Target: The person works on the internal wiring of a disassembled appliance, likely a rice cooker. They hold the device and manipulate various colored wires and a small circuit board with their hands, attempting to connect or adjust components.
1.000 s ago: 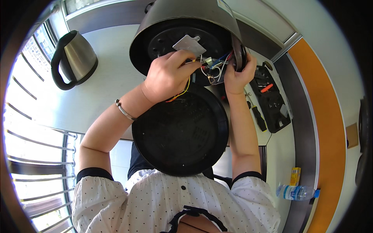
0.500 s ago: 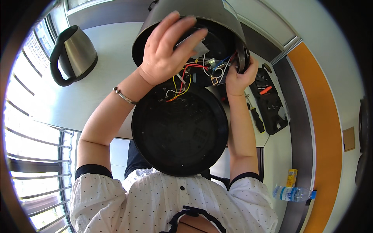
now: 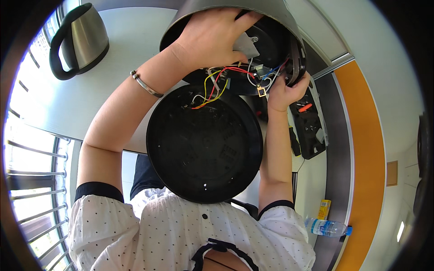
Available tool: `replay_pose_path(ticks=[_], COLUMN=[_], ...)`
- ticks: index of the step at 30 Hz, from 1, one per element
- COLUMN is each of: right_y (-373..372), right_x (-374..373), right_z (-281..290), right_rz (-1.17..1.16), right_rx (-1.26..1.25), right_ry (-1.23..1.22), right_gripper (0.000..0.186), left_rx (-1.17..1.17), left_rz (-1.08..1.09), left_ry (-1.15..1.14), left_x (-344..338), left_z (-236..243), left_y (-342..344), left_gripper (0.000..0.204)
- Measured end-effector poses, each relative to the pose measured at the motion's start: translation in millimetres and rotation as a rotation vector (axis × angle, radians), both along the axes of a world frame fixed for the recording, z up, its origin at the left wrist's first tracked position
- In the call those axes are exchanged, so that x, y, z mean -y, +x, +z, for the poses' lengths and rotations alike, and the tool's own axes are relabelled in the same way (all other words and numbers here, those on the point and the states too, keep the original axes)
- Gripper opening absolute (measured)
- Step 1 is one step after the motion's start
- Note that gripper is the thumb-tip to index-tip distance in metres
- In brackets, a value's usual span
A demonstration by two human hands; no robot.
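A dark grey appliance housing [image 3: 230, 5], like the body of an electric cooker, lies tipped with its open underside toward me. Inside sit a metal plate [image 3: 247, 46] and a bundle of red, yellow, white and blue wires [image 3: 238, 69]. Some wires run down to the round black base cover [image 3: 203, 144], which hangs detached toward my chest. My left hand [image 3: 212, 38] reaches into the housing, thumb and forefinger apart beside the metal plate; its other fingertips are hidden. At the lower right of the rim, my right hand [image 3: 287, 93] grips the housing near a dark panel piece.
A steel kettle [image 3: 88, 40] with a black handle stands at the far left of the white table [image 3: 131, 45]. To the right lie a black tool case [image 3: 312, 131] and a yellow-black screwdriver [image 3: 294, 142]. A water bottle [image 3: 328, 227] and a small yellow box [image 3: 323, 209] are at lower right.
My left hand has gone from hovering before the opening to inside the housing. My right hand keeps its hold. The whole view has shifted slightly.
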State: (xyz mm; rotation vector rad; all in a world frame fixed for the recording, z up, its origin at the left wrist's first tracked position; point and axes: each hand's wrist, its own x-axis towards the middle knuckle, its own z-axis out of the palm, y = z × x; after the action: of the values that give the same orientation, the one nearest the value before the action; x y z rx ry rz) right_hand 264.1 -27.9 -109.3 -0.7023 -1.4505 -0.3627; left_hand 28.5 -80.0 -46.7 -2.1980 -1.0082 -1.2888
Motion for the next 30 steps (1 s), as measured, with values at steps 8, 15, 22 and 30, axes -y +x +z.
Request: replay_pose_path(ticks=[8,15,22,30], right_y=[2.3,-1.5,-1.7,2.6], right_x=[-6.4,-7.6,-3.8,-7.5], right_z=[-1.6,-2.2,0.1,2.3], right_rz=[-0.013,-0.045,-0.134,-0.208], right_rx=[0.023,0.029,0.098,0.142], right_ry=[-0.012,0.02,0.044,0.08], right_gripper=[0.032,0.036,0.041,0.039], left_rx=[0.059,0.176,0.215,0.146], left_rz=[0.078,-0.023,-0.085,-0.026], left_ry=[-0.011,-0.025,-0.089,-0.121], left_x=[-5.6,-6.0,-13.5,-11.1], left_z=[1.4,0.4,-3.7,-1.3], left_y=[4.8,0.0,3.0,1.8], left_gripper=[0.073,0.07,0.069,0.072])
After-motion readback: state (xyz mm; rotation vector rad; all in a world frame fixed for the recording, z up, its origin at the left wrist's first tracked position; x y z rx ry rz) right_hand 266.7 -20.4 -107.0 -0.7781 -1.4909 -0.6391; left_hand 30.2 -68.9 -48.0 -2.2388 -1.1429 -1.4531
